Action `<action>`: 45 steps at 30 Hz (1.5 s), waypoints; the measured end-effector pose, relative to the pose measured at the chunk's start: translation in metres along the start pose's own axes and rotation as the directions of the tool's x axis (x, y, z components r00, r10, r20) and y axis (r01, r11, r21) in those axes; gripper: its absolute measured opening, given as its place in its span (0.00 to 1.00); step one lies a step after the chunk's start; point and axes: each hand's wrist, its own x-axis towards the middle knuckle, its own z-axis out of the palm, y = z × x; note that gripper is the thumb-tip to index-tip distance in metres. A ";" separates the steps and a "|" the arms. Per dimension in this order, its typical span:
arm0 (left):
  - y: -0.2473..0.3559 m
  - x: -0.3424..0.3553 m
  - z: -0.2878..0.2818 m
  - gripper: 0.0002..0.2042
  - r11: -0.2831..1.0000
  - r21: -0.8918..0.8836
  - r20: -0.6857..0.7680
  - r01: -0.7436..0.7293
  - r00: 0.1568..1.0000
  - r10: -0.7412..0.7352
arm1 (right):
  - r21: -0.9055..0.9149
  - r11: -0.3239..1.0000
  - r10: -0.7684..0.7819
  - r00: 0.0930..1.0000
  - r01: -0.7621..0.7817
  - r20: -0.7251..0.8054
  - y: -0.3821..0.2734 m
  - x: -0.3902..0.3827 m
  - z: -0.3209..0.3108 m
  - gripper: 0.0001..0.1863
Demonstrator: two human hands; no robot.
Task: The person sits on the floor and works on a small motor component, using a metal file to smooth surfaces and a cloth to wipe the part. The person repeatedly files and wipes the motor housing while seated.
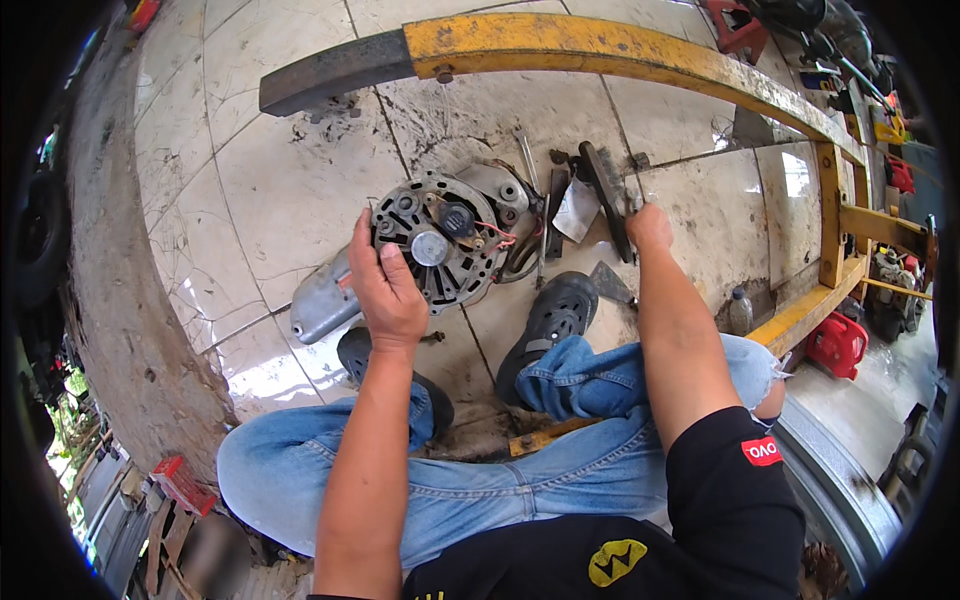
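The left hand (388, 300) is spread nearly flat, its fingers and thumb against the left side of the motor (432, 247), which lies on the tiled floor (700, 205) in front of the 2 dark shoes (555, 318); the right hand (650, 228) is curled just beside a black bar (603, 195), and whether it grips anything I cannot tell. Beside the motor's left lies a grey cylinder (322, 308), near the right shoe a scraper (609, 283), and beyond them all a yellow frame (600, 48).

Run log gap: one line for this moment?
left hand: at round metal housing | right hand: beside dark bar, grip unclear | surface: tiled floor
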 end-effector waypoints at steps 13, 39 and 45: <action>-0.004 0.004 0.005 0.22 0.997 0.031 -0.083 -0.064 0.994 0.066 | 0.992 -0.080 -0.435 0.899 -0.098 0.054 -0.072 -0.031 -0.093 0.10; -0.002 0.002 0.010 0.22 0.998 0.061 -0.084 -0.007 0.996 0.012 | 0.879 -0.243 -0.588 0.783 -0.411 0.203 -0.083 -0.099 -0.099 0.17; -0.001 0.003 0.009 0.22 1.000 0.022 -0.067 0.000 0.998 0.001 | 0.765 -0.475 -0.541 0.830 -0.434 0.135 -0.067 -0.068 -0.095 0.14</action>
